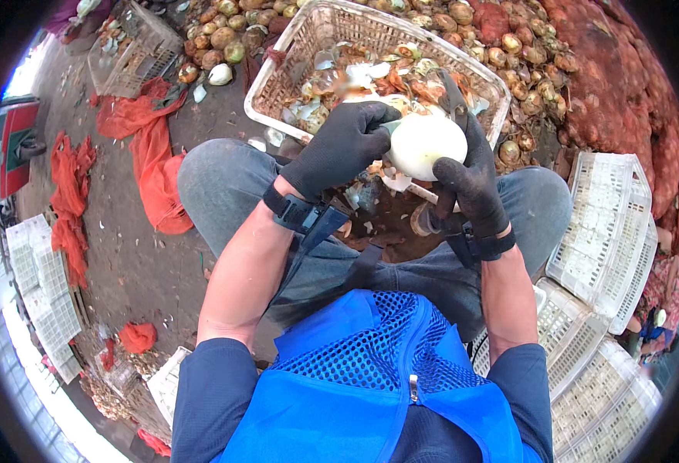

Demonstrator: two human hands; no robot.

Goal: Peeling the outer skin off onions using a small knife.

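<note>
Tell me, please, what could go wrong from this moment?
1. The peeled white onion looks smooth and round, so it might slip from the gloved right hand.
2. If dropped, it could land among skins in the white plastic crate and get dirty.
3. Skins may miss the crate; scraps already lie on the ground.

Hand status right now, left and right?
Left hand: closed, fingers curled at the left side of the peeled white onion; can't tell what it pinches.
Right hand: holding that onion, thumb on its lower right.
</note>
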